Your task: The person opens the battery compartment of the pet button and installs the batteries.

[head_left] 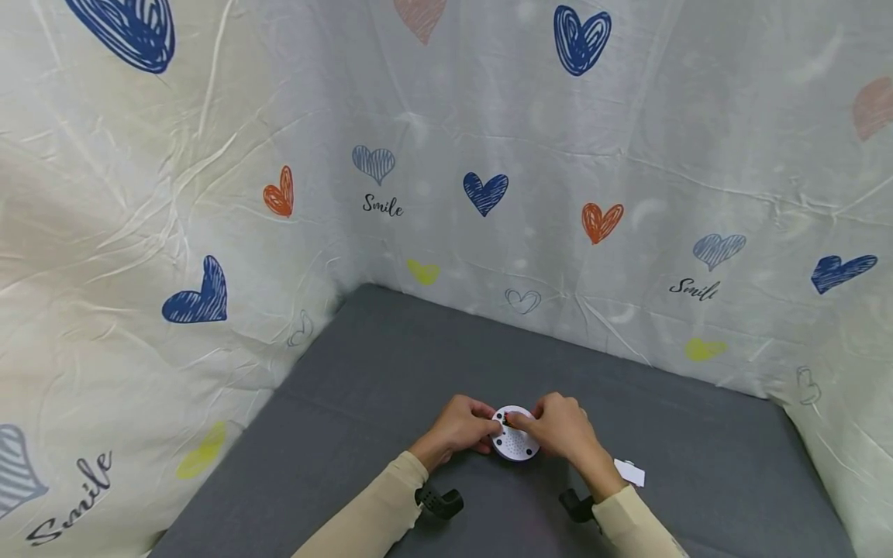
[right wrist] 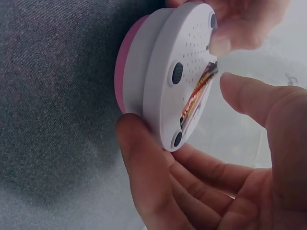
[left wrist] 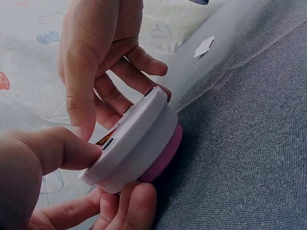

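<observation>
Device [head_left: 515, 444] of white plastic, on or just above the counter [head_left: 418, 349], should be light, stiff and safest to take by its rim [right wrist: 157, 69], which my left hand [head_left: 459, 425] pinches and my right hand [head_left: 563, 427] curls around.

The device [right wrist: 160, 81] is white and pink, the whitish curtain [head_left: 544, 139] heart-patterned.

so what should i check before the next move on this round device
1. Left hand holding the round device: ok, thumb on its face.
2. Black feet turned upward: ok, visible from the head view.
3. Battery fully seated: cannot tell, fingers and angle hide this.
4. Battery covered: not ok, its printed label is exposed.
5. White piece in sight: ok, lying on the grey tabletop.
</observation>
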Demonstrator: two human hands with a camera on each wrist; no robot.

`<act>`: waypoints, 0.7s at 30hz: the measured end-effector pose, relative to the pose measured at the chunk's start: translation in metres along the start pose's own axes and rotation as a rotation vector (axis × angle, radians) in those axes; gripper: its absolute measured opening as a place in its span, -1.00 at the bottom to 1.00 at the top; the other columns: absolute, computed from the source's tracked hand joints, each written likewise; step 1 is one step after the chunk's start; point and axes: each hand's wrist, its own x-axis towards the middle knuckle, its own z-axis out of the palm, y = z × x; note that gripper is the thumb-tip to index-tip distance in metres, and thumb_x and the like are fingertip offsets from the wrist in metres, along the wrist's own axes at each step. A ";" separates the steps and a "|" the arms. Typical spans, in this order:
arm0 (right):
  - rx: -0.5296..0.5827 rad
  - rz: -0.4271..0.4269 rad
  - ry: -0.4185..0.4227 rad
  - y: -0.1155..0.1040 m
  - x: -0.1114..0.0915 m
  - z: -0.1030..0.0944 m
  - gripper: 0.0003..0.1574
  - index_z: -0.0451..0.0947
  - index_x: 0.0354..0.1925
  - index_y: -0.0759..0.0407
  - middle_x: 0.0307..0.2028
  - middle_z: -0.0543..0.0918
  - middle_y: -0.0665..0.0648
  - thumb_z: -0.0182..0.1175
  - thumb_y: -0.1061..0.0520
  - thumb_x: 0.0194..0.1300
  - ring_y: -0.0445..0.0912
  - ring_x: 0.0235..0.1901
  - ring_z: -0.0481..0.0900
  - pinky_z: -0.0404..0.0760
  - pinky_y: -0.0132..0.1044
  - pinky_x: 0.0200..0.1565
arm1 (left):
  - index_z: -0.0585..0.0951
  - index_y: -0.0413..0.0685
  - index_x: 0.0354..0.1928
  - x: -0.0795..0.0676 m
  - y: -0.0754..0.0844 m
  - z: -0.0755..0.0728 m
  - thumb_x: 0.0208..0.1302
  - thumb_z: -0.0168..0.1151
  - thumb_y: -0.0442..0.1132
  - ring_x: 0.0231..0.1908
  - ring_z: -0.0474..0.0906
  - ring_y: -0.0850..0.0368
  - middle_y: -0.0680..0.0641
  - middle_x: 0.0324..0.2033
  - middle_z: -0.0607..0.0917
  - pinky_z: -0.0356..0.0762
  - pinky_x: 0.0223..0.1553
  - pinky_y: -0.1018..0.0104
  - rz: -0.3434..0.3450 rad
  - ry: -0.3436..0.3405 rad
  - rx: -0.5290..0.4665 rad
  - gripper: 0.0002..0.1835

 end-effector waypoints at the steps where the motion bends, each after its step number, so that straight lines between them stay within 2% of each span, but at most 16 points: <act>1: -0.011 0.005 0.002 0.000 0.001 0.001 -0.40 0.71 -0.51 0.08 -0.58 0.64 0.03 0.51 -0.37 0.30 -0.09 -0.62 0.59 0.46 -0.28 -0.58 | 0.78 -0.37 0.00 0.000 0.000 0.000 0.21 0.44 -0.42 -0.54 0.72 0.17 -0.11 -0.33 0.82 0.84 -0.41 0.27 0.000 0.000 -0.001 -0.69; 6: -0.070 0.031 0.018 -0.001 0.004 0.005 -0.34 0.66 -0.50 0.08 -0.55 0.62 0.05 0.50 -0.44 0.26 -0.05 -0.57 0.55 0.41 -0.25 -0.56 | 0.78 -0.36 0.01 0.000 0.000 -0.001 0.24 0.46 -0.40 -0.52 0.73 0.16 -0.12 -0.31 0.82 0.85 -0.39 0.25 0.003 0.005 0.005 -0.70; 14: -0.099 0.039 0.037 -0.003 0.005 0.009 -0.38 0.68 -0.41 0.11 -0.53 0.62 0.06 0.53 -0.39 0.25 -0.06 -0.54 0.56 0.42 -0.25 -0.55 | 0.77 -0.36 0.01 0.001 -0.001 0.000 0.23 0.47 -0.39 -0.51 0.74 0.16 -0.12 -0.30 0.82 0.85 -0.39 0.24 0.000 0.009 0.015 -0.69; 21: -0.108 0.024 0.054 -0.004 0.006 0.010 -0.44 0.67 -0.42 0.09 -0.52 0.62 0.05 0.56 -0.32 0.25 -0.05 -0.52 0.56 0.41 -0.22 -0.53 | 0.78 -0.36 -0.01 0.001 -0.002 0.000 0.21 0.46 -0.41 -0.53 0.72 0.17 -0.11 -0.35 0.82 0.84 -0.41 0.26 -0.001 0.000 0.008 -0.71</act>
